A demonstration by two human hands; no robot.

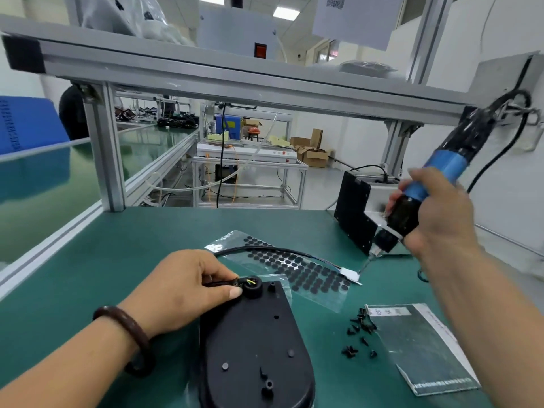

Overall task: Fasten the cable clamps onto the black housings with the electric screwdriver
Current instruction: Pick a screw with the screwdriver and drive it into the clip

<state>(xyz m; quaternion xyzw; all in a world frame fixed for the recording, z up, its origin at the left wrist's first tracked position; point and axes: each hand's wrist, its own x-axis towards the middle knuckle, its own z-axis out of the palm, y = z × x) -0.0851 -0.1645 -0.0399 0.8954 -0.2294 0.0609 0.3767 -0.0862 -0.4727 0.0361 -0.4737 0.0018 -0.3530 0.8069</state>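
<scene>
Housing position: the black housing point(253, 343) is being steadied flat on the green mat point(117, 260), close to the body, with its round boss at the far end.

Left hand: the cable clamp point(225, 283) is being pinched between the thumb and curled fingers of the left hand point(182, 287) and is being pressed against the boss, where yellow wire ends are showing.

Right hand: the electric screwdriver point(435, 178) is being gripped round its dark lower barrel by the right hand point(438, 219), with the fingers wrapped. The tool is being held tilted, well right of the housing, with its bit just above the white connector point(350, 276).

Screws: loose black screws point(359, 328) are being left scattered on the mat between the housing and the bag point(424, 348). Whether one is being carried on the bit cannot be told.

Handling, housing: it is being judged as rigid, light plastic, liable to slide. It is best being pressed down beside the boss.

Handling, clamp: it is being judged as tiny and easily twisted by driver torque. If it is being pinched at its tail, the screw hole is being left free.

Handling, driver: it is being judged the heaviest item, and it is being tugged by its cord. Bit control is being helped by a low grip.
</scene>
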